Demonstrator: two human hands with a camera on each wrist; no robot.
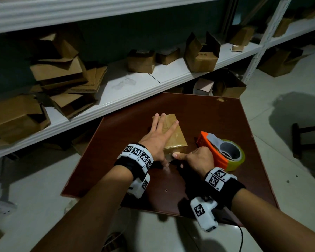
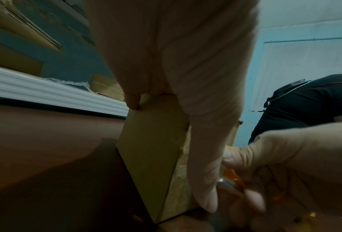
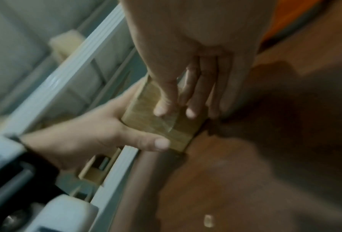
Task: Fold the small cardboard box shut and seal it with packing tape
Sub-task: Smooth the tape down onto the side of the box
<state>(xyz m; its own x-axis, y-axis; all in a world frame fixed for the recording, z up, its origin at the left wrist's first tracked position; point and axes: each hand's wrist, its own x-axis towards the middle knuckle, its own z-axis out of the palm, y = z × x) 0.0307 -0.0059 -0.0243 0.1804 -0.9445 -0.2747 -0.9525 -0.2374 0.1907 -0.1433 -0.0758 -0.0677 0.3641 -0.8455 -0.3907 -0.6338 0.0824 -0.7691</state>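
Observation:
The small cardboard box (image 1: 175, 138) lies closed on the dark brown table (image 1: 207, 113), with glossy tape along its top. My left hand (image 1: 158, 135) presses flat on the top, fingers spread, and its thumb reaches down the box's near end. My right hand (image 1: 198, 157) is at that near end. In the right wrist view its straight fingers (image 3: 166, 100) press a strip of clear tape against the end face of the box (image 3: 146, 125), just above the left hand's (image 3: 82, 141) thumb. The orange tape dispenser (image 1: 220, 151) sits on the table right behind my right hand.
White shelving (image 1: 116, 99) runs along the back left, loaded with open and flattened cardboard boxes (image 1: 62, 73). More boxes stand under the shelf past the table's far corner. A dark stool (image 1: 305, 135) stands on the tiled floor to the right.

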